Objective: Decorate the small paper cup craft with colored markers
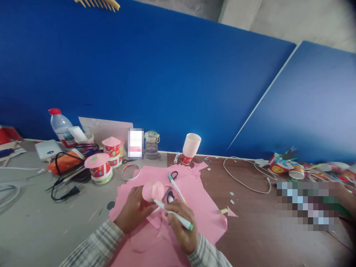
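Note:
My left hand (134, 209) is closed around a round pink paper top (152, 191) with green and yellowish marks on it. Whether a cup is under this top is hidden by my fingers. In my right hand (183, 224) is a white marker pen (175, 216) with a green end, its tip at the lower edge of the pink top. Just beyond lie a second marker (176, 188) with a teal end and scissors (169, 194) with dark handles. Pink paper sheets (200, 207) spread beneath both hands.
Two red cups with pink paper tops, a flat one (97, 160) and a cone (111, 142), stand left. Behind are a water bottle (62, 128), a clear jar (151, 144) and stacked paper cups (191, 146). A cable (247, 185) and craft cups (278, 163) lie right.

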{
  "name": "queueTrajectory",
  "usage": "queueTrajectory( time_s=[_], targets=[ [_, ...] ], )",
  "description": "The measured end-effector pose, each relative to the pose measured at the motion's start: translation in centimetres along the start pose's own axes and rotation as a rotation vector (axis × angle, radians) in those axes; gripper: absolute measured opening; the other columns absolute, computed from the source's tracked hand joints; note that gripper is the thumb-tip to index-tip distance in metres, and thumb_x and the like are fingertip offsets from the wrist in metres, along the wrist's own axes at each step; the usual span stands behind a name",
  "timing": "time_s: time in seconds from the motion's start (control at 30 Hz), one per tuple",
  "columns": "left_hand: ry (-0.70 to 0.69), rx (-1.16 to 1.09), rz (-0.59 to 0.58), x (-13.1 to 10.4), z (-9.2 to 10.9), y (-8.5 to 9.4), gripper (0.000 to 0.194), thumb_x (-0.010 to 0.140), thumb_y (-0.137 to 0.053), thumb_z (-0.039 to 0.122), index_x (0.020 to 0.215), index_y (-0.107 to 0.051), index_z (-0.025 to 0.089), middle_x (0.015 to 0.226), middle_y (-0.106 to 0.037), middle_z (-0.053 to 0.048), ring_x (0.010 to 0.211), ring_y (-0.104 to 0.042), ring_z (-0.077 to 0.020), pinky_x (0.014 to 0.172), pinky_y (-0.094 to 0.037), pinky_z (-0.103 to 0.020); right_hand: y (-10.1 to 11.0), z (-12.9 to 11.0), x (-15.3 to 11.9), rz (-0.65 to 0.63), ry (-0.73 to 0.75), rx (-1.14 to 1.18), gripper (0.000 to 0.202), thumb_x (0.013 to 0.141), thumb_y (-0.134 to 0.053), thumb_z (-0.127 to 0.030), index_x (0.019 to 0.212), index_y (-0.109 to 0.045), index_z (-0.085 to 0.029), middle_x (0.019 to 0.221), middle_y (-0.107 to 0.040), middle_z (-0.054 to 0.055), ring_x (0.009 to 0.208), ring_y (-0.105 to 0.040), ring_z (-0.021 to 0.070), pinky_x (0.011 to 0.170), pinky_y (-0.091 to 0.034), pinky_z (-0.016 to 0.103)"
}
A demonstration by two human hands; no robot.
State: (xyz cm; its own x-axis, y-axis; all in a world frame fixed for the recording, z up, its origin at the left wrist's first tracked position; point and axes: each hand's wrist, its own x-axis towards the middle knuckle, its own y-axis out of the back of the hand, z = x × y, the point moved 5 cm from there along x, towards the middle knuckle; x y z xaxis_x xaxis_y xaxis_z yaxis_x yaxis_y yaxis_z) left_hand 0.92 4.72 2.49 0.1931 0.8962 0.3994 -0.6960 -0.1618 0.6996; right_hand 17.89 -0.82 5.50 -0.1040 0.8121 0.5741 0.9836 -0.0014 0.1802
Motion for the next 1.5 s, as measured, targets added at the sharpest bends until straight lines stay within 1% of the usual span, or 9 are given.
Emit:
queueTrajectory(
  time_s=[0.13,0.27,0.4,0.53,0.73,1.1,1.27,1.37,1.5],
  targets=[
    [0.001,0.004,0.0,0.0,-0.2,-0.1,0.044,0.053,-0.063,0.047,0.092,-0.054,0.031,0.09,-0.063,-0.001,0.085,-0.052,-0.0232,0.074,-0.047,-0.039,0.4,0.3,-0.1,0.016,-0.007,0.002,0.017,0.076,-0.054,-0.016,0.083,-0.068,-0.02,0.06,-0.063,0.001,0.05,-0.059,0.0183,0.049,-0.048,0.028],
    [-0.002,-0.001,0.014,-0.1,-0.1,-0.1,0.046,0.053,-0.063,0.047,0.094,-0.053,0.03,0.092,-0.062,-0.003,0.085,-0.053,-0.0235,0.073,-0.047,-0.039,0.7,0.3,-0.1,0.031,-0.022,0.014,0.017,0.076,-0.052,-0.017,0.081,-0.069,-0.02,0.059,-0.063,0.001,0.05,-0.059,0.0186,0.049,-0.048,0.028],
    [-0.002,-0.008,0.021,0.0,0.1,0.1,0.044,0.052,-0.063,0.048,0.092,-0.054,0.029,0.09,-0.063,-0.003,0.084,-0.053,-0.0235,0.072,-0.048,-0.039,0.8,0.1,0.0,0.059,-0.042,0.036,0.018,0.076,-0.051,-0.017,0.079,-0.069,-0.02,0.055,-0.061,0.0,0.048,-0.058,0.0182,0.047,-0.047,0.028],
    [0.013,-0.013,0.003,0.0,0.1,0.1,0.045,0.052,-0.063,0.047,0.093,-0.054,0.03,0.09,-0.063,-0.003,0.084,-0.053,-0.0238,0.072,-0.047,-0.04,0.5,0.3,0.0,0.051,-0.04,0.059,0.017,0.076,-0.053,-0.017,0.081,-0.069,-0.02,0.057,-0.063,0.001,0.05,-0.059,0.0189,0.049,-0.048,0.028],
    [-0.003,-0.006,0.016,0.0,0.0,0.0,0.044,0.052,-0.064,0.047,0.092,-0.054,0.03,0.09,-0.063,-0.003,0.085,-0.052,-0.0246,0.073,-0.047,-0.041,0.5,0.9,-0.2,0.053,-0.057,0.045,0.016,0.076,-0.054,-0.018,0.08,-0.069,-0.02,0.057,-0.062,0.0,0.048,-0.059,0.0183,0.048,-0.048,0.028],
    [-0.002,0.017,0.005,0.0,0.0,0.0,0.046,0.053,-0.063,0.047,0.094,-0.054,0.029,0.092,-0.063,-0.003,0.085,-0.053,-0.0245,0.073,-0.048,-0.04,0.5,0.9,-0.2,0.05,-0.07,0.048,0.016,0.075,-0.054,-0.017,0.08,-0.069,-0.019,0.055,-0.061,-0.001,0.048,-0.057,0.0174,0.047,-0.047,0.028],
    [-0.006,0.012,0.016,0.0,0.0,0.1,0.046,0.053,-0.063,0.047,0.094,-0.053,0.029,0.091,-0.063,-0.003,0.085,-0.053,-0.0232,0.074,-0.047,-0.039,0.7,0.7,-0.1,0.062,-0.079,0.03,0.017,0.075,-0.054,-0.019,0.076,-0.071,-0.018,0.057,-0.062,0.001,0.044,-0.056,0.0159,0.043,-0.046,0.026],
    [0.009,0.001,0.023,0.0,0.3,0.2,0.044,0.052,-0.064,0.047,0.091,-0.054,0.03,0.088,-0.064,-0.002,0.083,-0.053,-0.0227,0.072,-0.048,-0.038,1.1,0.9,0.0,0.1,-0.111,0.074,0.017,0.075,-0.054,-0.02,0.073,-0.071,-0.018,0.054,-0.061,0.0,0.04,-0.053,0.0149,0.04,-0.045,0.025],
    [0.029,-0.011,0.023,0.1,0.6,0.3,0.04,0.052,-0.064,0.046,0.088,-0.056,0.03,0.084,-0.065,-0.001,0.08,-0.055,-0.0223,0.069,-0.048,-0.036,1.7,1.2,-0.1,0.192,-0.132,0.105,0.017,0.074,-0.054,-0.021,0.073,-0.07,-0.019,0.06,-0.064,0.002,0.041,-0.055,0.0156,0.043,-0.047,0.027]
  ],
)
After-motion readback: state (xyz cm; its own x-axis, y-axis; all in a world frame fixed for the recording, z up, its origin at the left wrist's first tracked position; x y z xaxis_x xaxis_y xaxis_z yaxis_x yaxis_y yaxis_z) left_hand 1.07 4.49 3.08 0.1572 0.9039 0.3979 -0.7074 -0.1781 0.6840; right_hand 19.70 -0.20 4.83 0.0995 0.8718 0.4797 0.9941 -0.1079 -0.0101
